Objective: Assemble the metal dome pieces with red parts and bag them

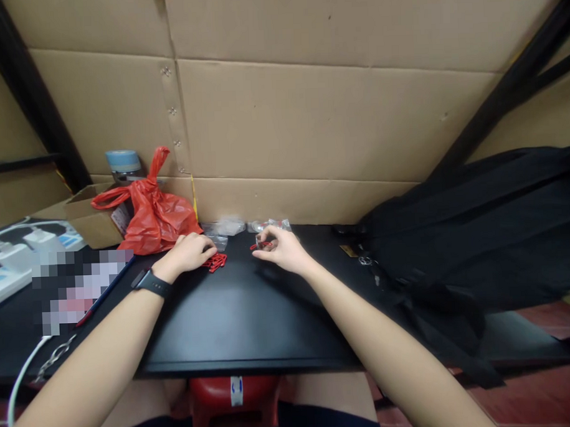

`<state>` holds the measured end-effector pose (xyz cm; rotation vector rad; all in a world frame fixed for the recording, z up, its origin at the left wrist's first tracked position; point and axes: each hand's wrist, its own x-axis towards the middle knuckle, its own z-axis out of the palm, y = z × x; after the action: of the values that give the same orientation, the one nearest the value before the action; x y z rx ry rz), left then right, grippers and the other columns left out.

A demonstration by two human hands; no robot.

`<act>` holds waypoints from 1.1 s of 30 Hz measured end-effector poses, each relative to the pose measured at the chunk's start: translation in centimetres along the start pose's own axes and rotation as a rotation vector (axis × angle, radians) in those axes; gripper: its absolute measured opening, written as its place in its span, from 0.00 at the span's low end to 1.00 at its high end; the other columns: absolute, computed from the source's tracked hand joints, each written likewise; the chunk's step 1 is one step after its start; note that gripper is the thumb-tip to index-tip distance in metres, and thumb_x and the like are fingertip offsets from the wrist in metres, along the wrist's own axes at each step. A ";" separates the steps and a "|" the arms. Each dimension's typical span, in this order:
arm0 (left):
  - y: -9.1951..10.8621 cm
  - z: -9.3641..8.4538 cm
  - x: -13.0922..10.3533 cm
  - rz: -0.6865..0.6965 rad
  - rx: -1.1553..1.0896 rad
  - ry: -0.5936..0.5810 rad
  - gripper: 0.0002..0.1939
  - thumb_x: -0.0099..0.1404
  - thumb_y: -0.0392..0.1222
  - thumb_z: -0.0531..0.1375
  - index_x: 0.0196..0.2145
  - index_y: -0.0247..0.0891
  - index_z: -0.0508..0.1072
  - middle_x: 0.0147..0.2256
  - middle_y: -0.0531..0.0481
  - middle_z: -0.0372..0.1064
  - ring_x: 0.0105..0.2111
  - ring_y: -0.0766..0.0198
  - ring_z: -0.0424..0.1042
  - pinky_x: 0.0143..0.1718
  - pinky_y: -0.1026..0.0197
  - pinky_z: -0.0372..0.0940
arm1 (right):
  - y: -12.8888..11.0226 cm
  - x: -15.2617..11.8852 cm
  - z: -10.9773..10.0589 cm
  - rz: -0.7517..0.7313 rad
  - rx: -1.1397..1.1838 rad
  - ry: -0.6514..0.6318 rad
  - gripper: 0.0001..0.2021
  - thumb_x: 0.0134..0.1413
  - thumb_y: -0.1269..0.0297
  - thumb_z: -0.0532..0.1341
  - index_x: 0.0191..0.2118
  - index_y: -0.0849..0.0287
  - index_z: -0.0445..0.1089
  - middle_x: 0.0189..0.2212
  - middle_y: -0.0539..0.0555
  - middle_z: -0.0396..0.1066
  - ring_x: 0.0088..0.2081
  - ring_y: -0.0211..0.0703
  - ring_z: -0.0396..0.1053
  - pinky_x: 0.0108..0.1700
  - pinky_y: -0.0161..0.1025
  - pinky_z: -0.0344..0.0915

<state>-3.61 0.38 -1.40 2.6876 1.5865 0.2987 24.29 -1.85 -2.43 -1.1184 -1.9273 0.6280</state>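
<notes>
A small pile of red cord-like pieces point(216, 262) lies on the black table. My left hand point(191, 251), with a dark watch on its wrist, rests at the pile's left edge. Its fingers are curled together with their tips against the red pieces; what they may pinch is hidden. Raised a little over the table to the right, my right hand point(280, 247) pinches a thin red cord point(262, 245) with a small metal part on it. Clear plastic bags point(227, 226) lie just behind the pile, and another clear bag point(271, 225) with red bits sits behind my right hand.
A tied red plastic bag point(156, 212), a cardboard box point(95, 214) and a blue-lidded bottle point(123, 163) stand back left. Nearer are a white power strip point(16, 273) and a metal chain point(56, 358). A black backpack point(482, 231) fills the right; cardboard point(286, 120) walls the back.
</notes>
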 end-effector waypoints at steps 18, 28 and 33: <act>7.3 2.5 -0.1 0.326 -0.156 -0.199 0.18 0.74 0.48 0.46 0.53 0.51 0.72 0.65 0.51 0.57 0.67 0.45 0.46 0.61 0.38 0.46 | -0.6 0.1 -2.9 0.026 -0.424 -0.326 0.11 0.45 0.63 0.71 0.36 0.59 0.73 0.31 0.51 0.75 0.33 0.40 0.69 0.34 0.34 0.59; 6.8 2.1 -0.6 0.377 -0.207 -0.218 0.17 0.73 0.42 0.51 0.53 0.58 0.72 0.65 0.55 0.58 0.68 0.49 0.47 0.62 0.40 0.45 | -0.9 0.0 -3.6 0.077 -0.496 -0.419 0.13 0.45 0.60 0.71 0.38 0.58 0.75 0.34 0.52 0.77 0.35 0.42 0.71 0.37 0.35 0.62; 7.6 2.0 -1.0 0.341 -0.166 -0.244 0.17 0.73 0.51 0.50 0.57 0.63 0.69 0.66 0.54 0.56 0.67 0.44 0.47 0.61 0.35 0.47 | -2.0 -0.3 -4.2 0.081 -0.555 -0.480 0.15 0.42 0.56 0.72 0.36 0.58 0.75 0.32 0.52 0.77 0.35 0.44 0.72 0.36 0.35 0.62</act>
<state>2.85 -4.05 -2.72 2.7266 0.9948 0.0918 26.91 -2.99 1.22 -1.4880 -2.5793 0.4362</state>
